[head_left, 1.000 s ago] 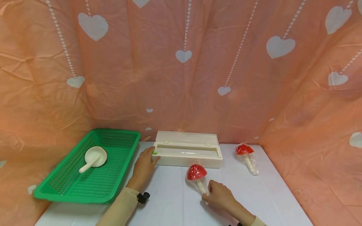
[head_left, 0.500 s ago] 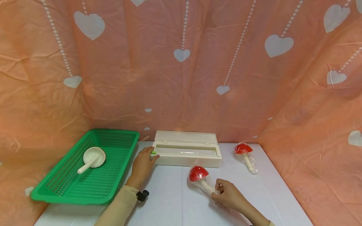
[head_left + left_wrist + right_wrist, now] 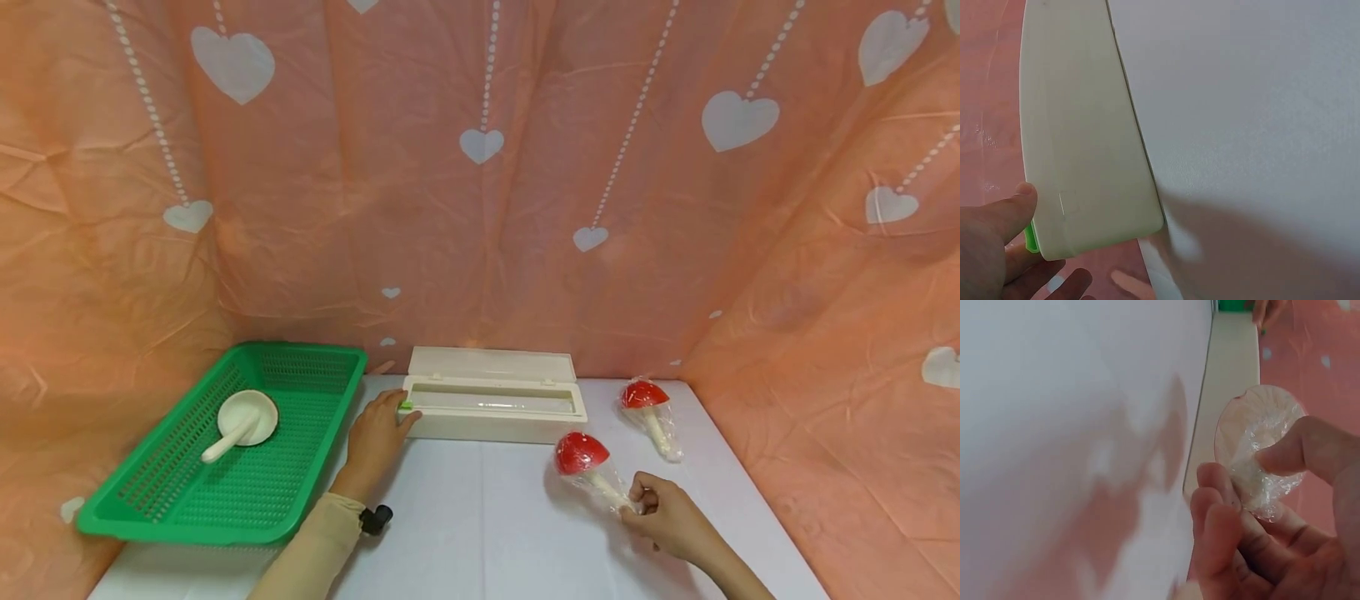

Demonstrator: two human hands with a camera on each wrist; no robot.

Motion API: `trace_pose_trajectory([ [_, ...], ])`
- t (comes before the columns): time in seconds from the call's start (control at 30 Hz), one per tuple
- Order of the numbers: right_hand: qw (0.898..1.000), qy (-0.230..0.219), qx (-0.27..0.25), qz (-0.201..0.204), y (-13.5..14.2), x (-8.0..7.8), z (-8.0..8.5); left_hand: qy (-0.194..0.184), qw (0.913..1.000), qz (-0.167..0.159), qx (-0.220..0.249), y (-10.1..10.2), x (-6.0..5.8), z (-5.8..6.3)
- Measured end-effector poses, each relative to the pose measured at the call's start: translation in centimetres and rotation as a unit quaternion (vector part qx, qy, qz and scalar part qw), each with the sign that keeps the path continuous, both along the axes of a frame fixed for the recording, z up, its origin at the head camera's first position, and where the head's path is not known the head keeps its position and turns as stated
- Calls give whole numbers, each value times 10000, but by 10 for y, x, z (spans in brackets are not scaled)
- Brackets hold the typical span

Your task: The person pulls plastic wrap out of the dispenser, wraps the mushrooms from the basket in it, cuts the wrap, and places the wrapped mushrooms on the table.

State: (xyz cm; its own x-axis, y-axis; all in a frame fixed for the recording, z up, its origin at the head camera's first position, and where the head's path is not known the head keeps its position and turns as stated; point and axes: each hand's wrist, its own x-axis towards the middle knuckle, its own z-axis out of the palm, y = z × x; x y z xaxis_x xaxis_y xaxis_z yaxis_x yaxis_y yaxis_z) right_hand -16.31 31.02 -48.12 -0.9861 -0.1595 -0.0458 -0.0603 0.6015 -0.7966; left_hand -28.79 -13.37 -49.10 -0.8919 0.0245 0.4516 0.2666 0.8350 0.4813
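Note:
My right hand (image 3: 671, 517) pinches the stem end of a red-capped toy mushroom (image 3: 581, 454) wrapped in clear film, held over the table with its shadow below. In the right wrist view, thumb and fingers close on the crinkled film (image 3: 1263, 481) at the stem. My left hand (image 3: 375, 442) grips the left end of a white cling film dispenser (image 3: 487, 427), thumb on its front side by the green slider (image 3: 1032, 237). The dispenser's lid (image 3: 491, 364) stands raised, and a film roll (image 3: 495, 403) lies inside.
A second film-wrapped red mushroom (image 3: 645, 396) lies at the back right of the white table (image 3: 480, 533). To the left is a green basket (image 3: 240, 496) with a mushroom (image 3: 247, 417) upside down in it. An orange curtain (image 3: 480, 275) with hearts encloses the back and sides.
My right hand has carried the wrapped mushroom to the right, away from in front of the dispenser. The left hand has kept its place on the dispenser.

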Motion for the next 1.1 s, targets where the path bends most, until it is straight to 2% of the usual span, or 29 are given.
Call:
trace_pose_trajectory([
  [0.3,9976,129,244,-636,35,-3,5,-28,9999,12,-100,-2,-1,-1],
  [0.47,9929,98,332,-1139,41,-13,-3,-8,9998,33,-190,-3,-4,-2],
  [0.63,9891,98,263,-1445,42,-25,-14,-58,9996,37,-262,-2,-3,-1],
  [0.8,9869,-24,155,-1605,40,-32,-23,-106,9995,46,-310,-1,-3,-1],
  [1.1,9848,2,714,-1585,33,-44,-29,-161,9993,89,-333,-2,-5,-1],
])
